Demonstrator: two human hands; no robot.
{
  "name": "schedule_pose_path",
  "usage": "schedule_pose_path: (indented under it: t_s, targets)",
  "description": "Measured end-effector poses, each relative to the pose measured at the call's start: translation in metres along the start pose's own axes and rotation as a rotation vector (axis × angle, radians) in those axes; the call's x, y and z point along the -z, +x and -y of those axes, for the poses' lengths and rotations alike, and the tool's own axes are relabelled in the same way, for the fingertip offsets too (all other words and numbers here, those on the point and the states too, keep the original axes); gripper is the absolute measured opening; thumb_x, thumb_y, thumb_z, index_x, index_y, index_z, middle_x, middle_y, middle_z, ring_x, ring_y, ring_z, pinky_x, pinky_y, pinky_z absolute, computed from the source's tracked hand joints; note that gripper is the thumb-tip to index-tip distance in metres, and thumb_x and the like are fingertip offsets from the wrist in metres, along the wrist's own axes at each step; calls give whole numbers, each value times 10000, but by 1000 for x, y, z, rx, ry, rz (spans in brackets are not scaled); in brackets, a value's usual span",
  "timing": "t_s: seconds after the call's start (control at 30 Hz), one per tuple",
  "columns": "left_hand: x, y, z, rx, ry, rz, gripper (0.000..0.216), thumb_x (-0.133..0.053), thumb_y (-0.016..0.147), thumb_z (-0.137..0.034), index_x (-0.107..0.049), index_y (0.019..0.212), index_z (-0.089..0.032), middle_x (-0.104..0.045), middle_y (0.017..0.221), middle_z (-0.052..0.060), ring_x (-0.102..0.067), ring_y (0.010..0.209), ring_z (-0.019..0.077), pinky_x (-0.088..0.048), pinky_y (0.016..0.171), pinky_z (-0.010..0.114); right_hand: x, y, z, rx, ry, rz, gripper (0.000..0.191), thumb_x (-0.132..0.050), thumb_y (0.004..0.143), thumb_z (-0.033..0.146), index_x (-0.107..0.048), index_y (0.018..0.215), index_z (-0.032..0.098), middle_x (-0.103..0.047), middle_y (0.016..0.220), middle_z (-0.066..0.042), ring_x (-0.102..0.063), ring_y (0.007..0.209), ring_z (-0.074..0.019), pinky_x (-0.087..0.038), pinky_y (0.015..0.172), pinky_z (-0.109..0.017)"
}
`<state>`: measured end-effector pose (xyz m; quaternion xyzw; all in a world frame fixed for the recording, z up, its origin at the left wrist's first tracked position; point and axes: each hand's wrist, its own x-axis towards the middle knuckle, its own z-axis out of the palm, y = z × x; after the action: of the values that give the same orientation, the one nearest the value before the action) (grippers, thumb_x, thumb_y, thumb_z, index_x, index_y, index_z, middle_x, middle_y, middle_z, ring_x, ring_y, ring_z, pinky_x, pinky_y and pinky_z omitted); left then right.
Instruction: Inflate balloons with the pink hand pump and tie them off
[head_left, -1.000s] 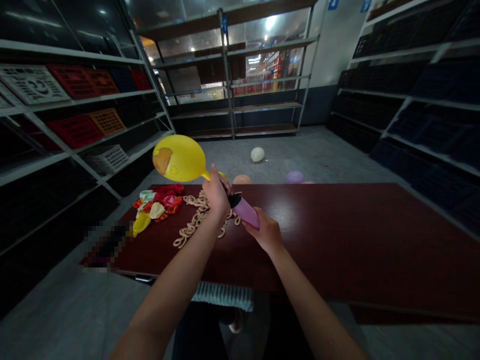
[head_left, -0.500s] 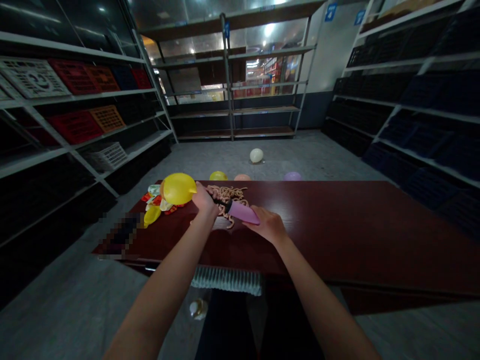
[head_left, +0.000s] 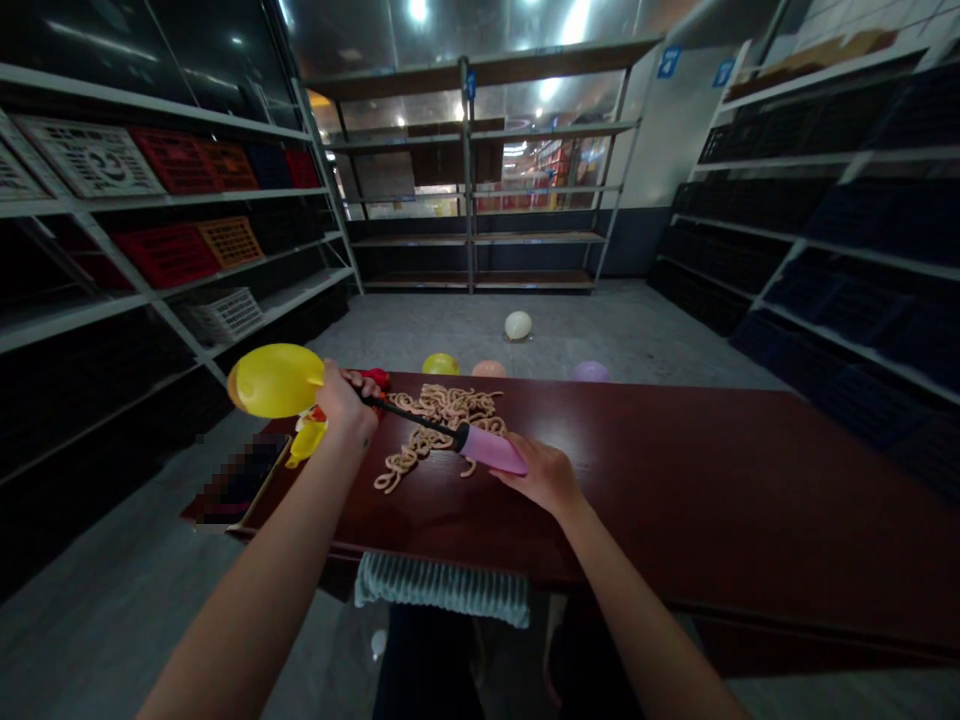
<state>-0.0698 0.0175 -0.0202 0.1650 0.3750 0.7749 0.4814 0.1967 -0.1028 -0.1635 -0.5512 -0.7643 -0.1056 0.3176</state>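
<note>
My left hand (head_left: 346,400) is closed around the far end of a balloon pump, where the neck of a yellow balloon (head_left: 277,381) meets it. The balloon is inflated and points left. My right hand (head_left: 541,474) grips the pump's pink barrel (head_left: 491,448), and a long stretch of black rod (head_left: 412,415) shows between the hands. The exact join of balloon and nozzle is hidden by my left fingers. Under the pump, a heap of beige, twisted, string-like pieces (head_left: 450,403) lies on the table. Limp yellow balloons (head_left: 306,442) and red ones (head_left: 377,378) lie near my left hand.
The dark red table (head_left: 675,470) spans the view. Yellow (head_left: 440,364), peach (head_left: 490,369) and purple balloons (head_left: 592,372) show beyond its far edge; a white balloon (head_left: 517,325) rests on the floor. A ribbed grey-blue cloth (head_left: 442,588) hangs at the near edge. Shelves with crates (head_left: 90,158) flank the room.
My left hand has moved left with the yellow balloon, drawing out more black rod from the pink barrel. The balloon looks larger and longer. My right hand has barely shifted.
</note>
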Motion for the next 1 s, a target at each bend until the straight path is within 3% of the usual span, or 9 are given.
schedule_pose_path:
  t_s: [0.23, 0.37, 0.5, 0.6, 0.8, 1.0]
  targets:
    - [-69, -36, 19, -138, -28, 217, 492, -561, 960, -450, -331, 596, -213, -308, 423, -73, -287, 309, 69, -234, 343, 214, -6, -2, -11, -156, 78, -164, 410, -702, 878, 422, -637, 1186, 158, -770, 1036, -92, -755, 883, -229, -553, 771, -289]
    - [-87, -63, 53, -97, 27, 339, 526, -617, 916, -515, -350, 578, -215, -328, 414, -73, -300, 295, 67, -240, 340, 214, -11, -3, -16, -190, 136, -200, 414, -688, 880, 438, -623, 1193, 175, -772, 1047, -89, -757, 879, -230, -561, 763, -294]
    - [-81, -90, 97, -57, 98, 380, 563, -595, 912, -573, -359, 545, -217, -336, 390, -66, -317, 282, 74, -255, 326, 216, -11, -3, -17, -251, 147, -172, 417, -680, 879, 439, -617, 1209, 191, -770, 1078, -88, -757, 902, -234, -555, 756, -291]
    - [-74, -98, 116, -52, 111, 363, 591, -595, 894, -626, -366, 537, -215, -345, 384, -62, -329, 286, 75, -277, 327, 213, -11, -2, -17, -270, 134, -134, 424, -685, 869, 448, -624, 1202, 192, -771, 1071, -87, -757, 892, -232, -549, 736, -287]
    - [-58, -81, 112, 9, 95, 264, 588, -588, 909, -604, -362, 530, -216, -343, 379, -61, -324, 274, 82, -266, 303, 220, -13, -1, -15, -229, 94, -82, 432, -704, 866, 466, -644, 1196, 193, -773, 1070, -85, -752, 913, -227, -538, 744, -280]
    - [-21, -67, 101, 125, 46, 90, 486, -486, 994, -404, -343, 570, -217, -339, 402, -66, -324, 285, 84, -280, 323, 221, -11, -1, -7, -104, 26, 10, 508, -735, 850, 491, -642, 1251, 194, -773, 1060, -92, -743, 898, -217, -529, 752, -268]
